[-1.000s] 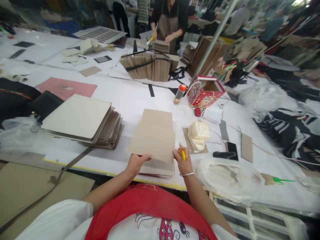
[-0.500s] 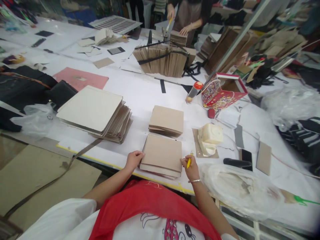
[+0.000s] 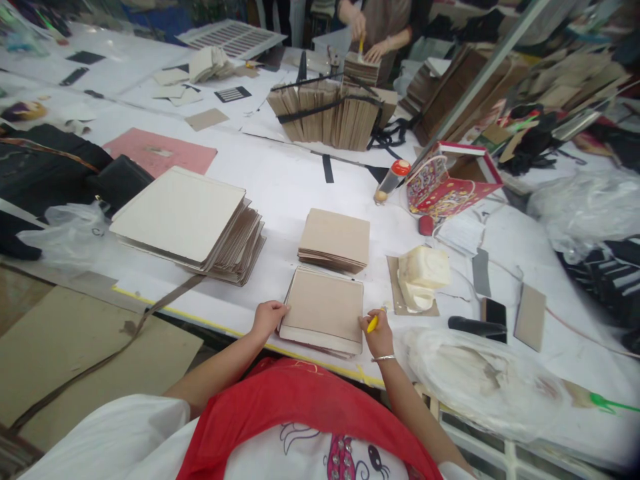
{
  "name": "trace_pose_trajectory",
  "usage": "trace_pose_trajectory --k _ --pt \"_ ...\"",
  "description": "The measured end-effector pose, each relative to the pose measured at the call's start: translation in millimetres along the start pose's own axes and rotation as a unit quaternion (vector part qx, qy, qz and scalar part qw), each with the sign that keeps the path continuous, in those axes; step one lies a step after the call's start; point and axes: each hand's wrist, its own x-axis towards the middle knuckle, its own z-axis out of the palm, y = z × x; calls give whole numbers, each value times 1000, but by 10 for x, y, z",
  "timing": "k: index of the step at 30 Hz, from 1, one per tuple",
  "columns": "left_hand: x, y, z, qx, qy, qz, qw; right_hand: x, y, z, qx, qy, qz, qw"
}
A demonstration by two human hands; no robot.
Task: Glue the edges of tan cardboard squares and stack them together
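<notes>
Cardboard (image 3: 325, 301) is lying, front side roughly along the white desk's (image 3: 273, 177) near edge, long axis unclear; left hand (image 3: 267, 317) is touching it, grip uncertain, right hand (image 3: 379, 337) clasping a yellow tool (image 3: 372, 325), a person (image 3: 391, 25) standing opposite.

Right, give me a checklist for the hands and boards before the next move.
1. Left hand at the near stack's left edge: ok, fingers at the edge.
2. Right hand holding the yellow tool: ok, it is gripped at the stack's right side.
3. Top board fully covering what lies beneath: not ok, a pale strip shows along the near edge.
4. Near stack apart from the small stack beyond it: cannot tell, the gap is too slight.
5. Cream-coloured object apart from the right hand: ok, it sits off to the right.
</notes>
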Motion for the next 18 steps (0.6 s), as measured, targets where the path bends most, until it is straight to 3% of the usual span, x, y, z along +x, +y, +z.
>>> trace_pose_trajectory --k 18 --pt "-18 -14 8 34 -2 14 999 -28 -24 9 -31 10 28 999"
